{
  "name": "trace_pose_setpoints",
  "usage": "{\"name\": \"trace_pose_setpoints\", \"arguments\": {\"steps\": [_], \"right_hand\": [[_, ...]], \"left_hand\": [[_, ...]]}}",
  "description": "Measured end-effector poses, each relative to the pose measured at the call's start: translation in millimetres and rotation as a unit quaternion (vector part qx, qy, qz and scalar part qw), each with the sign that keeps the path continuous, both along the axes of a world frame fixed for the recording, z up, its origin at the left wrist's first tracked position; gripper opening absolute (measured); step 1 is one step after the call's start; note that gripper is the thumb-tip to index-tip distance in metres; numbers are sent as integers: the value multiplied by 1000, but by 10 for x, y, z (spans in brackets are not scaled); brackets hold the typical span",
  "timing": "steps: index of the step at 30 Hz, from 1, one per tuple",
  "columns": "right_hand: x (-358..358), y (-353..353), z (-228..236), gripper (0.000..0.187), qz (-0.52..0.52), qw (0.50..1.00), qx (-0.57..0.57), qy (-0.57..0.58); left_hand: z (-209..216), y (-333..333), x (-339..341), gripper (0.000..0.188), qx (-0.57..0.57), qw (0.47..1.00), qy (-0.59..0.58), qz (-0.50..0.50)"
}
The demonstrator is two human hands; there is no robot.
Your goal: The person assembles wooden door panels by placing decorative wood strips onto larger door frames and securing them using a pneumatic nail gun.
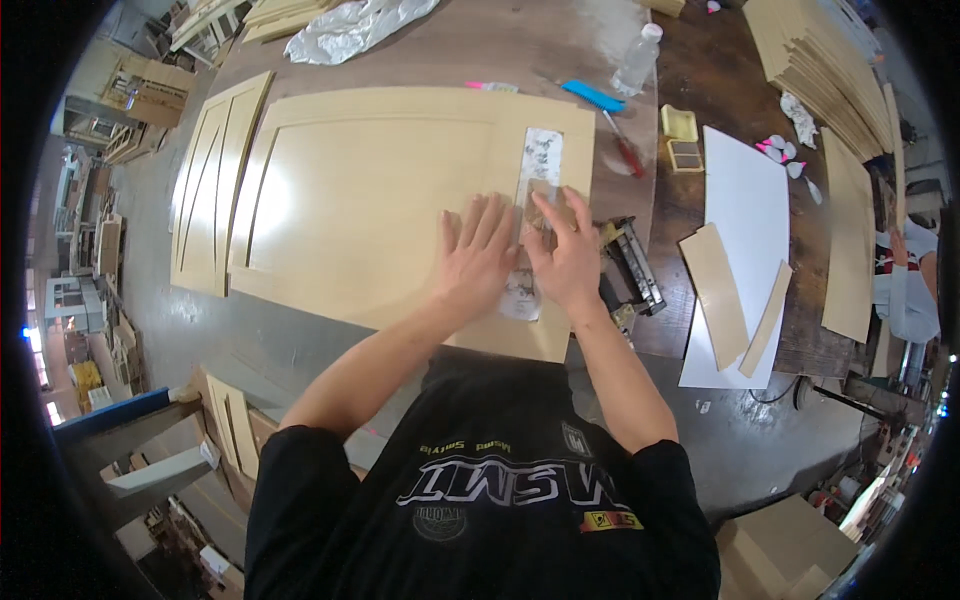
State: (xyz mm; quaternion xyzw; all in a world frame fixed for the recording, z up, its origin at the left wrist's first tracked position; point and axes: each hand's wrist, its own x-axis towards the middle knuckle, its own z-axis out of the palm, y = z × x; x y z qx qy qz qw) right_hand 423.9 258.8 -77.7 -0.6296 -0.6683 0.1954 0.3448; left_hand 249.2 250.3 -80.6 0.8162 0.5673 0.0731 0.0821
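A large cream-coloured cabinet door panel (pixel 380 160) with a raised frame lies on the table in front of me. Along its right end runs a white strip (pixel 542 155) with dark marks. My left hand (pixel 474 265) rests flat on the panel just left of the strip, fingers spread, holding nothing. My right hand (pixel 568 258) is over the strip, its thumb and fingers closed around a small flat brown piece (pixel 530 232) pressed against it. The fingers partly cover that piece, so its exact kind is unclear. A black nail gun (pixel 636 265) lies right beside my right hand.
A narrower framed panel (pixel 218 185) lies to the left. Beyond the panel are crumpled plastic (pixel 360 28), a clear bottle (pixel 637 60) and a red-handled screwdriver (pixel 626 150). Rightward sit a white board (pixel 745 200) with offcuts, small bottles (pixel 780 152) and stacked boards (pixel 815 75); another person (pixel 905 290) stands there.
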Motion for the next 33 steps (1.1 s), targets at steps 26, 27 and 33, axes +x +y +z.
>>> {"name": "trace_pose_setpoints", "arguments": {"steps": [26,27,33], "right_hand": [[393,-498,-609,43,-196,979,3,47],[470,-616,-677,43,-202,978,8,42],[712,-343,-908,84,-232,945,-225,46]], "left_hand": [[197,1469,-700,131,-93,973,-67,-201],[285,1324,-606,129,-93,985,-52,-139],[361,1323,-575,113,-98,985,-92,-106]]}}
